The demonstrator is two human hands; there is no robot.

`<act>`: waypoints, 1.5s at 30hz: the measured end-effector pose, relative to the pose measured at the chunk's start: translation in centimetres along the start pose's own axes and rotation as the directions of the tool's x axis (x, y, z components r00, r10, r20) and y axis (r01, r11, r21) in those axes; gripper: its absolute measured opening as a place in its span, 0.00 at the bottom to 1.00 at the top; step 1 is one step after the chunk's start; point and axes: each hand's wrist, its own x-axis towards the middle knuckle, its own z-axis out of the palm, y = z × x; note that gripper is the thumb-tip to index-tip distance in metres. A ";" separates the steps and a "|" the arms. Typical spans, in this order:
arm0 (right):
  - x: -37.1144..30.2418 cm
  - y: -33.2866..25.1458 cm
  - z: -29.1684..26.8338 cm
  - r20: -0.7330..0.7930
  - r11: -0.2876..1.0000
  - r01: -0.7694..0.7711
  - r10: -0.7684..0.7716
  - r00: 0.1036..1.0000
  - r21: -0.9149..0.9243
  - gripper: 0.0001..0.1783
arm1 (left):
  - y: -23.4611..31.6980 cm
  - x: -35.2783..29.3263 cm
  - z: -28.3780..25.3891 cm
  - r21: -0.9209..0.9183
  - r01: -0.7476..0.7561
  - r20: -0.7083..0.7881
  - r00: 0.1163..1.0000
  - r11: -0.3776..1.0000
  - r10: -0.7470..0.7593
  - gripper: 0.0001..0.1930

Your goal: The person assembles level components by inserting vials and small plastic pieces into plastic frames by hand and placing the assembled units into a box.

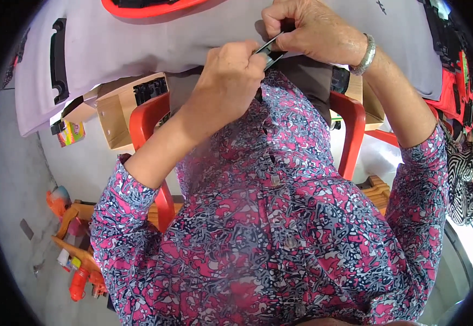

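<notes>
Close in front of my body, at the table's near edge, both hands meet on a small dark piece with a thin shiny edge (269, 48). My left hand (231, 70) is closed, pinching its near left end between thumb and fingers. Curled over the other end is my right hand (320, 35), with a bracelet on its wrist; its fingers are closed on the same piece. Most of the piece is hidden by the fingers, so I cannot tell its exact kind.
A grey cloth (106, 46) covers the table. On it lie a long black plastic part (58, 60) at left and a red-rimmed tray (158, 11) with black things at the far side. Open cardboard boxes (118, 117) stand below. Red chair arms (350, 127) flank me.
</notes>
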 end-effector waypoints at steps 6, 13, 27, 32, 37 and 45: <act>-0.2 -0.5 -0.2 -0.011 1.000 0.016 -0.016 1.000 -0.019 0.07 | 1.1 0.2 -0.4 -0.009 0.087 0.021 0.996 0.996 -0.086 0.16; -0.4 -0.5 -0.1 -0.042 0.998 0.008 -0.011 0.999 -0.070 0.07 | 1.2 0.7 -0.8 -0.132 0.277 0.102 0.959 0.952 -0.265 0.17; -0.2 -0.5 0.3 0.021 0.970 -0.134 0.132 0.991 0.203 0.08 | 1.8 1.4 -1.2 -0.191 0.386 0.101 0.922 0.903 -0.373 0.18; 0.6 2.2 2.2 -0.028 0.992 0.005 -0.002 1.000 0.124 0.08 | -0.8 1.2 -0.1 -0.181 0.394 0.082 0.919 0.901 -0.386 0.18; 1.2 2.3 2.8 -0.103 0.998 -0.012 0.006 0.995 -0.062 0.11 | -1.1 1.5 -0.4 -0.208 0.468 0.144 0.883 0.859 -0.446 0.17; 1.1 1.1 2.2 -0.062 0.994 -0.068 0.073 0.995 0.088 0.10 | -0.8 1.6 -0.8 -0.095 0.413 0.099 0.909 0.906 -0.405 0.17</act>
